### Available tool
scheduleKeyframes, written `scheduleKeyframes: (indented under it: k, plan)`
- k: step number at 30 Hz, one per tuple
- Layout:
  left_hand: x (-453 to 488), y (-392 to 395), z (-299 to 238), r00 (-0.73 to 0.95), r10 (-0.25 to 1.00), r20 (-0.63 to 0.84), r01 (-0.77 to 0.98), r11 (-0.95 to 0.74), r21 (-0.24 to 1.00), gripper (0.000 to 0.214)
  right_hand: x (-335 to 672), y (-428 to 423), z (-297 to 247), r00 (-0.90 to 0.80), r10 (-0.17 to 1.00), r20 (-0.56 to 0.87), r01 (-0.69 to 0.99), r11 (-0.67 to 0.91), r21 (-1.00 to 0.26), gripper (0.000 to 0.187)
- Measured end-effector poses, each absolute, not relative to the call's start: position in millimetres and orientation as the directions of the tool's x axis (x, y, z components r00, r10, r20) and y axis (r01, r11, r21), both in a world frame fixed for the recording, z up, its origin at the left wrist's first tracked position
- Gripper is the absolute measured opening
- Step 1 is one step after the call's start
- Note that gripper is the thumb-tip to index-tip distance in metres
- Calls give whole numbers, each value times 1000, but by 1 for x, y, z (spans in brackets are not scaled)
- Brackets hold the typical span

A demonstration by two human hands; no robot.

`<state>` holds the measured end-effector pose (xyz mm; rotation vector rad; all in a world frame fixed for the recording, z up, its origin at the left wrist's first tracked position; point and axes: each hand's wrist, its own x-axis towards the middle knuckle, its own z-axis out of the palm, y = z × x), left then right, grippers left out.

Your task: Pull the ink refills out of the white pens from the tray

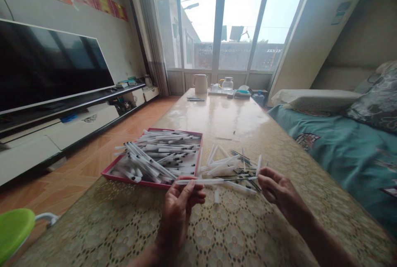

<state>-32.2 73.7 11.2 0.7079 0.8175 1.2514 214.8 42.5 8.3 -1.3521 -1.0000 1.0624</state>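
My left hand (pixel 182 203) pinches a translucent white pen barrel (pixel 212 181) between thumb and fingers, held level above the table. A thin dark pen refill (pixel 237 178) stretches from the barrel's right end toward my right hand (pixel 276 188), whose closed fingertips grip its pale end. Whether the refill's tip is inside the barrel, I cannot tell. Behind and below lie loose white barrels (pixel 221 165) and dark refills (pixel 240 154). To the left, a red-rimmed shallow box (pixel 149 183) holds a heap of white pens (pixel 149 159) with black ends.
A patterned cover lies over the long table (pixel 214 230). At its far end stand a beige jug (pixel 200 84), a glass pot (pixel 228 85) and a tissue pack (pixel 242 92). A green stool (pixel 15 232) is at lower left, a sofa (pixel 328 143) along the right.
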Motion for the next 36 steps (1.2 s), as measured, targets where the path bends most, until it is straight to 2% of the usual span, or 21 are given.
scheduleKeyframes:
  k: [1, 3, 7, 9, 11, 15, 17, 20, 23, 25, 27, 30, 32, 34, 36]
  plan:
    - [-33, 74, 12, 91, 988, -128, -520, 156, 840, 21, 226, 44, 7, 332, 942, -40, -33, -31, -999, 28]
    - [-34, 74, 12, 56, 994, -92, -470, 108, 876, 23, 244, 48, 4, 558, 829, 43, 18, 40, -999, 29]
    - [-30, 73, 8, 87, 996, -36, -306, 61, 950, 27, 249, 54, -5, 729, 667, 152, 168, 41, -985, 32]
    - [-27, 73, 6, 116, 993, -36, -257, 65, 964, 33, 238, 56, -8, 712, 656, 250, 351, -24, -936, 31]
    - [-26, 72, 5, 106, 994, -32, -247, 57, 967, 45, 223, 57, -10, 622, 710, 329, 525, -67, -848, 30]
    - [-25, 72, 6, 23, 1000, 8, -268, -1, 963, 75, 201, 54, -8, 442, 829, 342, 661, -43, -749, 32]
    - [-24, 70, 7, 20, 999, 32, -262, -26, 965, 80, 197, 51, -7, 380, 858, 347, 703, -25, -710, 33]
    - [-22, 66, 10, 47, 997, 68, -253, -54, 966, 65, 197, 49, -6, 350, 877, 329, 676, 7, -737, 32]
    - [-23, 59, 16, 156, 983, 93, -205, -60, 977, 42, 201, 49, -8, 358, 880, 311, 620, 25, -784, 29]
    - [-27, 54, 25, 248, 965, 87, -109, -62, 992, 31, 202, 48, -10, 377, 875, 305, 603, 18, -797, 29]
    - [-34, 48, 39, 371, 927, 63, 65, -94, 993, 23, 203, 47, -12, 390, 872, 297, 604, 1, -797, 29]
    - [-48, 39, 60, 654, 756, 29, 321, -312, 894, 18, 203, 46, -13, 380, 867, 323, 634, 10, -773, 29]
    - [-59, 38, 69, 760, 649, 39, 379, -491, 784, 21, 201, 45, -13, 356, 864, 357, 665, 35, -746, 29]
    - [-71, 43, 72, 734, 672, 102, 430, -575, 696, 23, 200, 44, -12, 331, 863, 382, 699, 48, -713, 28]
    - [-84, 56, 71, 620, 766, 170, 509, -558, 656, 20, 199, 43, -12, 321, 859, 399, 723, 50, -689, 27]
